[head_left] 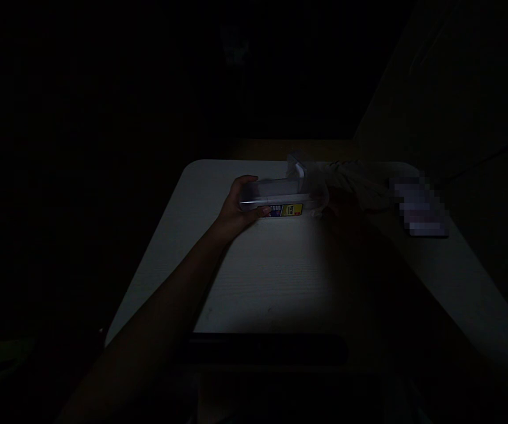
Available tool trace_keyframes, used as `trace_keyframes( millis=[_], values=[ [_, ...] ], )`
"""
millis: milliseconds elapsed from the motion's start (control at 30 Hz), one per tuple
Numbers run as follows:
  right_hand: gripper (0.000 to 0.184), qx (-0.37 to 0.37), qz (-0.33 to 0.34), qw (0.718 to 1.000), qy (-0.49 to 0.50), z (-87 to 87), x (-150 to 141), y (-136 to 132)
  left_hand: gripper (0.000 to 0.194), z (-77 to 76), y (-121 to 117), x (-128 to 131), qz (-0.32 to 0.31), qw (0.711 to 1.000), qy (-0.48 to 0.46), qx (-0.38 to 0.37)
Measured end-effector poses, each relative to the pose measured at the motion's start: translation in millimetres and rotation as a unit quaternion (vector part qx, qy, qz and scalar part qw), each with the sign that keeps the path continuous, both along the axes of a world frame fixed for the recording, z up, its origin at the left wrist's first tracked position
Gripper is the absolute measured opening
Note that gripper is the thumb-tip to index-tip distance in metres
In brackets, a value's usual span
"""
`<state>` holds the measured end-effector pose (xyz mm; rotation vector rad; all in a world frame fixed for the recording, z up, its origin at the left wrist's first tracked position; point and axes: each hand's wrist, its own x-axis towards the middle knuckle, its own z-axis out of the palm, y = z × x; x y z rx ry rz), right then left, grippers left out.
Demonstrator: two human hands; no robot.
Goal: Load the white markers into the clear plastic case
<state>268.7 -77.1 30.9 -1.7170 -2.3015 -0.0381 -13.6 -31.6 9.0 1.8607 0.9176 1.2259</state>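
A clear plastic box [276, 187] with a yellow and blue label [292, 209] is held just above the white table. My left hand [236, 206] is closed round its left end, thumb on the front by the label. Deep shadow covers my right hand [346, 209], which is at the box's right end; its fingers are too dark to make out. A smaller clear piece of plastic [297, 168] stands up at the back of the box. Behind my right hand lies what looks like a crumpled clear plastic bag [351, 176].
The white table [161, 235] has rounded far corners and a dark strip [267, 348] along its near edge. A phone-like flat thing [424, 206], blurred by pixels, lies at the right. A thin cable [488, 156] runs off to the right. Darkness hides the surroundings.
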Motion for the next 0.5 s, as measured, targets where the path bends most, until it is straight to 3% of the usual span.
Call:
trace_keyframes(
  millis=[167,500],
  values=[
    [0.049,-0.038,-0.014,0.999,0.009,3.8,-1.1,2.2,0.089,-2.0,1.3,-1.4,0.001,1.0,0.009,0.006],
    [0.048,-0.025,0.021,0.997,0.075,0.3,-3.8,5.1,0.087,-4.8,3.2,-0.9,-0.014,1.0,-0.001,0.015]
  ],
)
